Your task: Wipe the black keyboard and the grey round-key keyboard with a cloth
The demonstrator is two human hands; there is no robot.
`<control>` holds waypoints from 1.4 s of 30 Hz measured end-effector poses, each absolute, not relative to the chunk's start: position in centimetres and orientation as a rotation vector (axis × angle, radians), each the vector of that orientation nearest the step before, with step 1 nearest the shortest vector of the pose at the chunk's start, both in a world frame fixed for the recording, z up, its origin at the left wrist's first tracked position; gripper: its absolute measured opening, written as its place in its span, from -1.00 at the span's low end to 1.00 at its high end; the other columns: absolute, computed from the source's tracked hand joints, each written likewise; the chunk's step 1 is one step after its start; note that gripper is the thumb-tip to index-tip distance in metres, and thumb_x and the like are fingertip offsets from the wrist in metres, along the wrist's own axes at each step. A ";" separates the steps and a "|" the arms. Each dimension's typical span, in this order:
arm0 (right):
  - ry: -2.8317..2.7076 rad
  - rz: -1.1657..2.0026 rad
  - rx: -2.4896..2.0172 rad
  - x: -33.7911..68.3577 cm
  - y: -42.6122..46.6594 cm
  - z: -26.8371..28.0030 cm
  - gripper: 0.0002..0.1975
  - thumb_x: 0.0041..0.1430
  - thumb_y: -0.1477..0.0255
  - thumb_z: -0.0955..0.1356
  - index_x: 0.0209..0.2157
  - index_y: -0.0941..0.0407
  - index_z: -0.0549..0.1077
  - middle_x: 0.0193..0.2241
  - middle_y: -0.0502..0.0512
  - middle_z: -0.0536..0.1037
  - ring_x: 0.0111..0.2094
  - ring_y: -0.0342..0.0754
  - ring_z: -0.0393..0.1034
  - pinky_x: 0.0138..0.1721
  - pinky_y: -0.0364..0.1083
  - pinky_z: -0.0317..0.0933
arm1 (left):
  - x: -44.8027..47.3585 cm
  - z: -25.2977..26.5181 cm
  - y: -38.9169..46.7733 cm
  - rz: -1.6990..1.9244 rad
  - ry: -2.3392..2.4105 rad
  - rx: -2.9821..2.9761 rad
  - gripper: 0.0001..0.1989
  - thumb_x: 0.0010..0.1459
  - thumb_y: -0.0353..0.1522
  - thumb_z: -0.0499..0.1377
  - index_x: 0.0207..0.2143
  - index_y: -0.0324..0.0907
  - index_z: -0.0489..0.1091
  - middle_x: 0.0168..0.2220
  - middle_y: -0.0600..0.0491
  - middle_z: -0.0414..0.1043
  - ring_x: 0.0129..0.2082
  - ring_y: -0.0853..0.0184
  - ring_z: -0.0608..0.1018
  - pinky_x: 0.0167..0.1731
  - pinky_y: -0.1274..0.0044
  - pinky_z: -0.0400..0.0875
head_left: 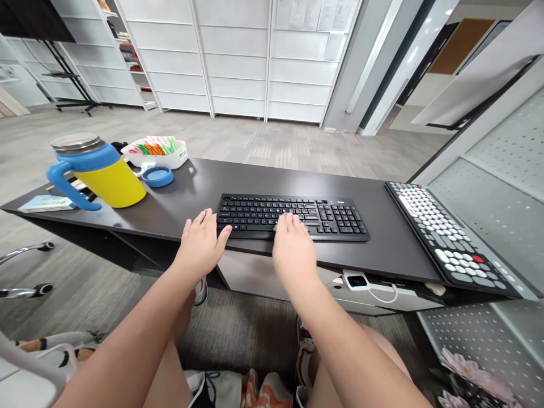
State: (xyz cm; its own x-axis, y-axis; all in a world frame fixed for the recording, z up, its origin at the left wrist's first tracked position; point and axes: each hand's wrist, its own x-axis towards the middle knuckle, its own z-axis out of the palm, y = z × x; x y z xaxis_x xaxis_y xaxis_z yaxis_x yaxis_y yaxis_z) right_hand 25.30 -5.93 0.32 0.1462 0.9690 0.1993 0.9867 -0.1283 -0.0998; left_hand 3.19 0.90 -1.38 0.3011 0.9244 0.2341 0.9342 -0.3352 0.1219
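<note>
Black keyboard sits partly under the right hand, left hand at its left end, both palm-down, outspread, empty

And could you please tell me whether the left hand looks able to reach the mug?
Probably yes: the left hand looks unladen at the keyboard's left end, and nothing visible stands between it and the mug, though the handle faces away.

Scene's lit pretty bright tbh, soft glare is picked up by the dark table, edges are noticeably stretched.
</note>
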 end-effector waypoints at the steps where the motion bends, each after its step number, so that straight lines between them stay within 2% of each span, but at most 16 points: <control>1: -1.963 -0.098 -2.160 24.3 -5.9 0.3 -0.42 0.40 0.68 0.09 0.38 0.43 0.28 0.39 0.49 0.31 0.44 0.24 0.18 0.43 0.15 0.08 | 3.2 -1.4 0.9 -0.417 -1.797 -2.504 -0.25 0.50 -0.07 -0.20 0.40 -0.51 0.22 0.46 -0.39 0.17 0.48 -0.11 0.20 0.42 -0.03 0.05; 5: -2.075 0.027 -1.930 22.4 -5.8 0.2 -0.46 0.47 0.61 0.11 0.39 0.41 0.28 0.39 0.44 0.32 0.44 0.20 0.19 0.45 0.13 0.07 | 2.9 -1.4 1.1 -0.442 -1.793 -2.538 -0.28 0.51 -0.10 -0.24 0.40 -0.45 0.23 0.46 -0.35 0.19 0.48 -0.08 0.22 0.42 -0.01 0.07; 10: -2.119 0.157 -1.574 23.5 -6.1 0.7 -0.53 0.54 0.50 0.12 0.31 0.21 0.42 0.31 0.22 0.48 0.40 0.09 0.27 0.45 0.12 0.07 | 2.4 -1.3 1.2 -0.437 -1.761 -2.578 -0.26 0.50 -0.07 -0.22 0.40 -0.48 0.22 0.46 -0.38 0.17 0.49 -0.08 0.20 0.42 0.00 0.06; 12: -1.967 0.163 -1.604 24.7 -6.5 1.8 -0.54 0.56 0.41 0.11 0.28 0.14 0.45 0.26 0.18 0.54 0.34 0.11 0.37 0.38 0.12 0.19 | 2.3 -1.3 1.2 -0.420 -1.760 -2.589 -0.25 0.50 -0.06 -0.21 0.41 -0.48 0.21 0.46 -0.38 0.15 0.49 -0.09 0.19 0.42 0.00 0.06; 14: -1.729 0.114 -1.757 26.2 -6.9 3.1 -0.53 0.56 0.34 0.13 0.31 0.10 0.44 0.20 0.22 0.58 0.23 0.17 0.49 0.22 0.12 0.34 | 2.2 -1.3 1.2 -0.404 -1.763 -2.593 -0.24 0.50 -0.05 -0.21 0.42 -0.47 0.20 0.47 -0.38 0.14 0.49 -0.09 0.18 0.42 0.00 0.05; 17: -1.462 -0.030 -1.926 28.4 -7.0 4.3 -0.50 0.56 0.30 0.11 0.33 0.12 0.41 0.10 0.30 0.64 0.13 0.22 0.55 0.12 0.14 0.38 | 2.2 -1.4 1.2 -0.391 -1.765 -2.586 -0.23 0.49 -0.04 -0.21 0.42 -0.49 0.19 0.48 -0.40 0.12 0.50 -0.11 0.17 0.43 0.00 0.04; 20: -1.470 -0.116 -1.988 29.1 -6.2 3.4 -0.49 0.56 0.38 0.08 0.34 0.21 0.39 0.20 0.37 0.56 0.26 0.23 0.44 0.26 0.19 0.28 | 2.2 -1.5 1.1 -0.392 -1.756 -2.576 -0.22 0.49 -0.04 -0.20 0.42 -0.52 0.18 0.47 -0.42 0.13 0.50 -0.11 0.18 0.43 0.01 0.04; 25: -1.990 0.017 -1.862 26.0 -5.3 0.1 -0.50 0.44 0.62 0.14 0.33 0.30 0.37 0.35 0.43 0.39 0.41 0.17 0.25 0.46 0.23 -0.01 | 2.4 -1.6 1.0 -0.385 -1.742 -2.555 -0.21 0.49 -0.03 -0.18 0.42 -0.52 0.17 0.46 -0.43 0.14 0.49 -0.12 0.18 0.42 0.00 0.06; 28: -2.104 0.126 -1.653 24.1 -6.1 0.3 -0.52 0.49 0.56 0.14 0.33 0.26 0.37 0.31 0.38 0.46 0.35 0.09 0.35 0.48 0.21 -0.06 | 2.4 -1.4 1.0 -0.388 -1.733 -2.560 -0.21 0.49 -0.04 -0.19 0.42 -0.53 0.18 0.46 -0.44 0.15 0.49 -0.13 0.19 0.41 -0.01 0.07; 32: -2.070 0.232 -1.447 24.7 -7.3 2.6 -0.57 0.56 0.43 0.12 0.26 0.12 0.44 0.19 0.22 0.59 0.28 0.05 0.43 0.51 0.32 -0.21 | 2.2 -1.4 1.0 -0.368 -1.718 -2.580 -0.22 0.49 -0.04 -0.19 0.42 -0.53 0.17 0.46 -0.41 0.14 0.49 -0.12 0.19 0.42 0.00 0.06; 34: -1.975 0.238 -1.478 26.2 -7.5 3.6 -0.59 0.55 0.41 0.13 0.20 0.08 0.49 0.13 0.18 0.64 0.21 0.07 0.50 0.48 0.32 -0.11 | 2.1 -1.4 1.1 -0.362 -1.722 -2.589 -0.21 0.49 -0.04 -0.19 0.42 -0.54 0.18 0.47 -0.41 0.13 0.49 -0.12 0.18 0.43 0.01 0.05; 37: -1.703 0.353 -1.588 28.8 -7.4 4.2 -0.62 0.53 0.31 0.18 0.10 0.03 0.57 -0.03 0.12 0.70 -0.02 0.08 0.60 0.26 0.19 0.28 | 2.1 -0.9 0.9 -0.444 -1.771 -2.611 -0.22 0.49 -0.04 -0.15 0.41 -0.54 0.19 0.47 -0.41 0.13 0.49 -0.11 0.19 0.44 0.01 0.04; 39: -1.489 0.569 -1.540 30.0 -7.3 4.0 -0.63 0.51 0.21 0.22 0.05 0.02 0.60 -0.07 0.12 0.71 -0.05 0.07 0.59 0.10 0.09 0.39 | 2.3 -0.1 0.3 -0.668 -1.797 -2.595 -0.25 0.47 -0.05 -0.08 0.40 -0.49 0.23 0.46 -0.38 0.16 0.47 -0.08 0.24 0.43 0.06 0.09; 42: -1.200 1.028 -1.247 30.2 -7.5 3.3 -0.57 0.45 0.07 0.30 0.04 0.07 0.60 -0.05 0.16 0.69 -0.07 0.04 0.59 0.00 0.03 0.44 | 3.3 1.7 -1.1 -1.124 -1.692 -2.587 -0.39 0.43 -0.07 0.06 0.33 -0.27 0.37 0.39 -0.20 0.35 0.39 0.04 0.37 0.40 0.18 0.20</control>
State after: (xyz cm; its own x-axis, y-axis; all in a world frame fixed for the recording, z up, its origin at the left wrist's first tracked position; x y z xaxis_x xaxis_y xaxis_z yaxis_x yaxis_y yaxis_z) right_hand 30.15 -7.45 3.28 0.1199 0.9889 0.0872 0.0661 0.0797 -0.9946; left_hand 3.28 -1.13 1.72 0.2413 0.8549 0.4592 0.7547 -0.4628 0.4650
